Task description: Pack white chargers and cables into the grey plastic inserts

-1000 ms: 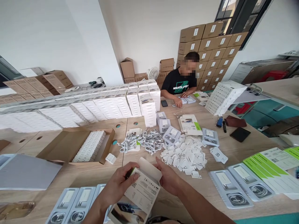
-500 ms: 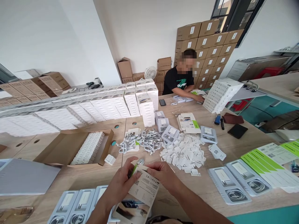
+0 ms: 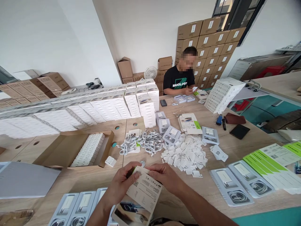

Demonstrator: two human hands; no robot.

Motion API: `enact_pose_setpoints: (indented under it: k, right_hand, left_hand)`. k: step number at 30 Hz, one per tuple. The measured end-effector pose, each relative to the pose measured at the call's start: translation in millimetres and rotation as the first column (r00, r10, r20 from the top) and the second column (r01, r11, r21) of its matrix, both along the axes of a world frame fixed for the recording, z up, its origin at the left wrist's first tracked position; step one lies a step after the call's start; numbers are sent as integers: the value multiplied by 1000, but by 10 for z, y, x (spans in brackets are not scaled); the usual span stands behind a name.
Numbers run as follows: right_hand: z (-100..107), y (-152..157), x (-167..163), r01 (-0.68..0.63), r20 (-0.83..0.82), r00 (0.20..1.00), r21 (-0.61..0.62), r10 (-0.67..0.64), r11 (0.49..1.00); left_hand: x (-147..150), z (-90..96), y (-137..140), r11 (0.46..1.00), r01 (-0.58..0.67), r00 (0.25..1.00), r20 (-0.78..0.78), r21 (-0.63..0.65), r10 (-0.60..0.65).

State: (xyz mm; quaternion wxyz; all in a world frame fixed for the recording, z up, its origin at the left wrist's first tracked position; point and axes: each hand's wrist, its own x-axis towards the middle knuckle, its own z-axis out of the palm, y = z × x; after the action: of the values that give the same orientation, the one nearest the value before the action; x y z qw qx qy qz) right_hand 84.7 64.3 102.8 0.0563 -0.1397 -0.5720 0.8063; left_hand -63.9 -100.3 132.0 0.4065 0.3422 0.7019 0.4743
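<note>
Between my hands is a printed white packaging box (image 3: 143, 197), with small text on its upper part and a photo on its lower part. My left hand (image 3: 124, 180) grips its upper left edge, thumb on the printed face. At the upper right edge my right hand (image 3: 163, 175) has its fingers closed on the box end. Just beyond the box lies a coiled white cable (image 3: 142, 163). Plastic trays holding a charger and cable (image 3: 77, 205) stand at lower left, partly behind my left arm. A single white charger (image 3: 110, 161) rests on the table left of my hands.
Ahead lie a heap of white cables (image 3: 150, 141) and a pile of white card pieces (image 3: 185, 153). An open carton of chargers (image 3: 90, 150) is at left. Flat green-and-white boxes (image 3: 265, 163) lie at right. A co-worker (image 3: 181, 77) sits across the table behind stacked white boxes (image 3: 222, 94).
The box end has tilted slightly, and its green edge shows less. Both my hands keep hold. The co-worker's hands have drawn back from the stack and now hold a small white piece.
</note>
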Motion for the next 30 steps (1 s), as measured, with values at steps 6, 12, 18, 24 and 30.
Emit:
enact_pose_setpoints:
  k: [6, 12, 18, 24, 30]
  right_hand:
    - [65, 108, 81, -50, 32, 998, -41, 52, 998]
    - [70, 111, 181, -159, 53, 984, -167, 170, 973]
    - [284, 23, 295, -201, -7, 978, 268, 210, 942]
    - [160, -143, 316, -134, -47, 987, 281, 153, 950]
    - [-120, -5, 157, 149, 50, 988, -1, -148, 989]
  left_hand:
    - [4, -89, 35, 990, -122, 975, 194, 67, 107]
    - [17, -128, 32, 981, -172, 948, 285, 93, 140]
    - [52, -150, 0, 982, -177, 964, 212, 68, 160]
    - [78, -116, 8, 979, -187, 976, 130, 86, 175]
    - [144, -14, 180, 961, -216, 976, 25, 171, 215]
